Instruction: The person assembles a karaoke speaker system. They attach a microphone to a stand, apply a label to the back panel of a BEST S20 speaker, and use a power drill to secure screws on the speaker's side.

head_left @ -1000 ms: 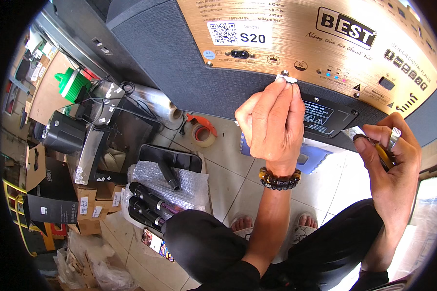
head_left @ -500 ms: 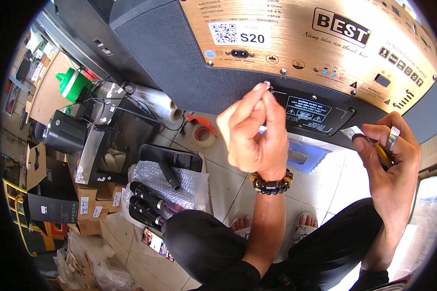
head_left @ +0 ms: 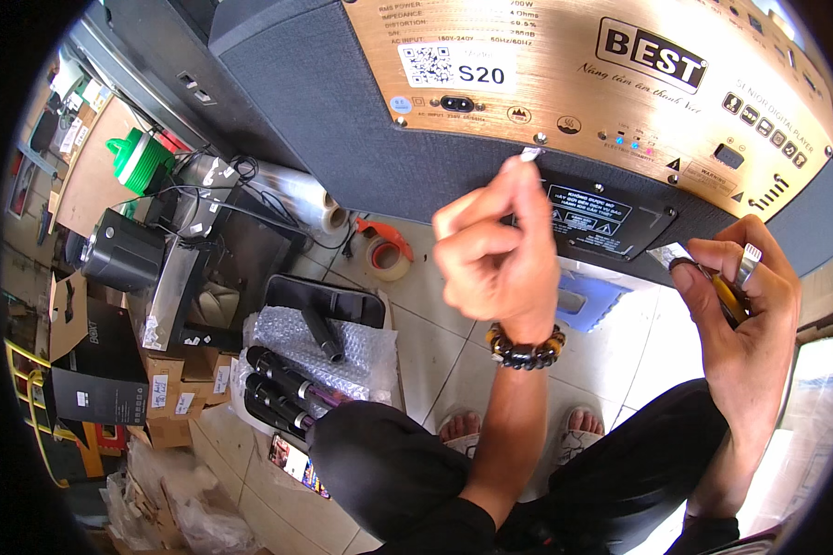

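Note:
My left hand (head_left: pixel 504 245), a beaded bracelet at its wrist, pinches a small whitish scrap (head_left: pixel 530 154) between thumb and fingertip. It is held close to the lower edge of a gold-coloured panel (head_left: pixel 565 55) on a large black speaker (head_left: pixel 333 129). A black label plate (head_left: pixel 611 217) lies just right of those fingers, partly hidden by them. My right hand (head_left: pixel 745 296) is closed around a box cutter (head_left: pixel 727 294) with a yellow and black body. Its silvery blade end points left toward the speaker's lower edge. Fingers cover much of the cutter.
Left on the tiled floor are a tape roll (head_left: pixel 386 257) with an orange dispenser, bubble wrap (head_left: pixel 347 370), several black microphones (head_left: pixel 282 384) and a phone (head_left: pixel 296 462). Cardboard boxes (head_left: pixel 180 384) and a plastic film roll (head_left: pixel 319 205) stand farther left. A blue-violet plastic piece (head_left: pixel 597 301) lies below the speaker.
My left hand has shifted right and slightly up along the panel's lower edge, the whitish scrap still pinched. My right hand and the box cutter have hardly moved.

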Demonstrator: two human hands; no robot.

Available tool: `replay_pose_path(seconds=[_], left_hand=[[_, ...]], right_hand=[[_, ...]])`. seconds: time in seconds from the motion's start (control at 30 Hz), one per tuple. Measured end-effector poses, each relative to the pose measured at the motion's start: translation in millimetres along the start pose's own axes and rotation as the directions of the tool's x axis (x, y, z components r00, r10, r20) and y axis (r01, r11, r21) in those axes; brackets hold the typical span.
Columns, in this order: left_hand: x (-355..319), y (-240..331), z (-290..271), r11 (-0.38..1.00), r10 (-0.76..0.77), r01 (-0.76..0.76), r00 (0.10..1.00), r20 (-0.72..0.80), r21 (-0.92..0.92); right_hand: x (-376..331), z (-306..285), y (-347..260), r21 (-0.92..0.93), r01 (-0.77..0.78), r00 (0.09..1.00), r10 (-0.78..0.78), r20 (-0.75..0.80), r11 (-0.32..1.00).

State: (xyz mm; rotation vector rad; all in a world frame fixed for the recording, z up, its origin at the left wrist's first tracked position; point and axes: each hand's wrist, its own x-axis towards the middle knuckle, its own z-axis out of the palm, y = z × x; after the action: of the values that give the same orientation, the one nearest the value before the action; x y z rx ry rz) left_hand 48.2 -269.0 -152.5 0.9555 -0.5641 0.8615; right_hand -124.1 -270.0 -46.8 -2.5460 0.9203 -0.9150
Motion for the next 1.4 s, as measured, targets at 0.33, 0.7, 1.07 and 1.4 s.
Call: replay_pose_path(seconds=[0.33,0.7,1.07,1.4], left_hand=[[-0.6,5.8,6.1,0.993,0.067,-0.078,0.989,0.13,0.084],[11.3,2.7,-7.8,1.0,0.027,-0.028,0.996,-0.09,-0.009],[6.5,5.0,-10.5,0.998,-0.067,0.067,0.996,-0.059,0.004],[-1.8,2.6,-0.6,0.999,0.008,-0.011,0.997,0.073,0.041]], right_hand=[[-0.9,4.5,0.9,0.036,0.011,1.0,-0.011,-0.017,0.999],[-3.5,3.7,3.1,0.058,0.021,1.0,-0.02,-0.019,0.998],[-6.7,4.1,7.3,0.037,0.016,0.999,-0.015,-0.031,0.999],[-8.0,5.7,12.3,0.038,0.028,0.999,-0.027,-0.031,0.999]])
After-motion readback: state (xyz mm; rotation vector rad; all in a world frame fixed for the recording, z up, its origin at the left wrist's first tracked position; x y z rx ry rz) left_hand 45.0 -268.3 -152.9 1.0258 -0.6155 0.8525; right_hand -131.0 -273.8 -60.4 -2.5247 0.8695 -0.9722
